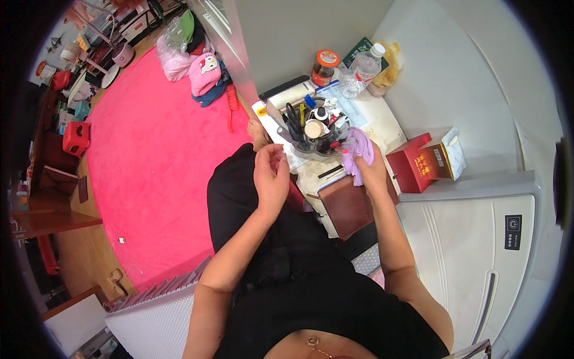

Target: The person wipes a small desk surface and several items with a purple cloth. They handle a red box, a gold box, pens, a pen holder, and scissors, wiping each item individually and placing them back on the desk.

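My right hand [373, 172] grips a crumpled purple cloth [358, 146], which rests against the right side of a clear round organizer [309, 154]. Several small bottles, tubes and tools crowd the organizer, among them a jar with a beige lid [314, 129] and a yellow tool [302, 114]. To the organizer's left, my left hand [271, 175] is raised with its fingers curled; whether anything small lies inside them is hidden. A brown leather-look notebook [343, 206] lies under my right wrist, with a black pen [330, 171] just beyond it.
Behind the organizer stand an orange-lidded jar [325, 67] and a clear plastic bottle [362, 72], near a printed sheet [347, 104]. Right of my hand is a red box [410, 164] beside a white appliance [466, 242]. A pink rug [157, 166] covers the floor at left.
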Available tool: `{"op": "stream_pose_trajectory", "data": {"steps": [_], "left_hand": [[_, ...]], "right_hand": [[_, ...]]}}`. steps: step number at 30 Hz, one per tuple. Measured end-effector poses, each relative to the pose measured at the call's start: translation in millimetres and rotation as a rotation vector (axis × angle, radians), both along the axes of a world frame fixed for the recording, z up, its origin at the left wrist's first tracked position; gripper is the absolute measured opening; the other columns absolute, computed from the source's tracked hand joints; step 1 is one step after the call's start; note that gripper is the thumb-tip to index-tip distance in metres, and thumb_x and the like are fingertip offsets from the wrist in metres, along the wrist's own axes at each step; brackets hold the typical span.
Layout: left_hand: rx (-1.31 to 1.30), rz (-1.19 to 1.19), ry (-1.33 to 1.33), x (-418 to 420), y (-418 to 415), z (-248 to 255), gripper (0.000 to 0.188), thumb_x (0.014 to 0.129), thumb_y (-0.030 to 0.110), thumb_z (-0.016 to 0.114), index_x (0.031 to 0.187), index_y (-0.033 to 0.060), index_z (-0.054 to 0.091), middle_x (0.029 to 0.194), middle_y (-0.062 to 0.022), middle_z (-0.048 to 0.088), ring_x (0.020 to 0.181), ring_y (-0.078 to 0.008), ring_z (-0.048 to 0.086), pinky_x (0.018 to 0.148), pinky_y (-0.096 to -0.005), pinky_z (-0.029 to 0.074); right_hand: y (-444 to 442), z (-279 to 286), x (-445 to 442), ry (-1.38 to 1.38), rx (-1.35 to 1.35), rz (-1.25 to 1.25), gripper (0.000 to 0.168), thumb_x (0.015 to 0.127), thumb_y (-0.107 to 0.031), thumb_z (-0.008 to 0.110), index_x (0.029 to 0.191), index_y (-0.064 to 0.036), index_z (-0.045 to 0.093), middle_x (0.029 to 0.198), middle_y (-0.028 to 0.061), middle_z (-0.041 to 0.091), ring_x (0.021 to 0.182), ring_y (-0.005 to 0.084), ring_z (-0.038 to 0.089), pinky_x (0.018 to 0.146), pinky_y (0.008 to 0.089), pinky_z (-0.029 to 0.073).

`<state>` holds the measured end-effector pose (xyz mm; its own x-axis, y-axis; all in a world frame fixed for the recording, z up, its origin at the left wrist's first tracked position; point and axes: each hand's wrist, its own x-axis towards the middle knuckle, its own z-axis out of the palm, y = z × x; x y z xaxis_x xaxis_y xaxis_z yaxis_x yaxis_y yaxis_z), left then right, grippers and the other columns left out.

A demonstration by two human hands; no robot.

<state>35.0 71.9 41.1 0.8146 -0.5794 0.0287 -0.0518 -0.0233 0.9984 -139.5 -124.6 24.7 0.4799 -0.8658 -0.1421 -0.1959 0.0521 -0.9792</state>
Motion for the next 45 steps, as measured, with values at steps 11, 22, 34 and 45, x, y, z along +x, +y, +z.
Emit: {"op": "stream_pose_trajectory", "data": {"steps": [11, 22, 34, 45], "left_hand": [[0.154, -0.262, -0.485, -18.9, -22.1, 46.8, 0.051, 0.088, -0.007, 0.066, 0.136, -0.0007, 0.05, 0.139, -0.0202, 0.048, 0.099, -0.0264, 0.07, 0.074, -0.034, 0.059], [0.27, -0.215, -0.768, -19.9, -41.9, 53.5, 0.041, 0.089, 0.002, 0.066, 0.13, 0.0036, 0.058, 0.111, -0.0172, 0.063, 0.09, -0.0326, 0.069, 0.073, -0.0403, 0.058], [0.252, -0.27, -0.632, -23.8, -44.2, 53.0, 0.03, 0.088, 0.009, 0.068, 0.118, 0.0053, 0.067, 0.093, -0.0136, 0.063, 0.08, -0.0347, 0.068, 0.068, -0.0445, 0.054], [0.338, -0.232, -0.726, -28.3, -65.4, 44.9, 0.022, 0.084, 0.006, 0.067, 0.106, 0.0051, 0.068, 0.092, -0.013, 0.062, 0.076, -0.0359, 0.067, 0.066, -0.0457, 0.053]], "right_hand": [[17.6, 3.4, -22.0, -0.041, -0.098, -0.005, 0.057, 0.086, -0.003, 0.068, 0.14, 0.004, 0.052, 0.13, 0.0148, 0.063, 0.119, 0.0221, 0.062, 0.105, 0.0345, 0.047], [24.7, -2.8, -25.6, -0.083, -0.076, 0.021, 0.057, 0.086, -0.003, 0.068, 0.14, 0.004, 0.052, 0.126, 0.0138, 0.065, 0.115, 0.0211, 0.064, 0.102, 0.0331, 0.048], [26.7, -5.8, -28.7, -0.048, -0.1, 0.033, 0.056, 0.086, -0.006, 0.069, 0.139, 0.004, 0.052, 0.126, 0.0142, 0.065, 0.115, 0.0214, 0.064, 0.102, 0.0337, 0.048], [30.4, -3.7, -26.3, -0.086, -0.077, 0.026, 0.055, 0.086, -0.004, 0.068, 0.138, 0.005, 0.052, 0.127, 0.0152, 0.065, 0.116, 0.0214, 0.064, 0.102, 0.0331, 0.048]]}}
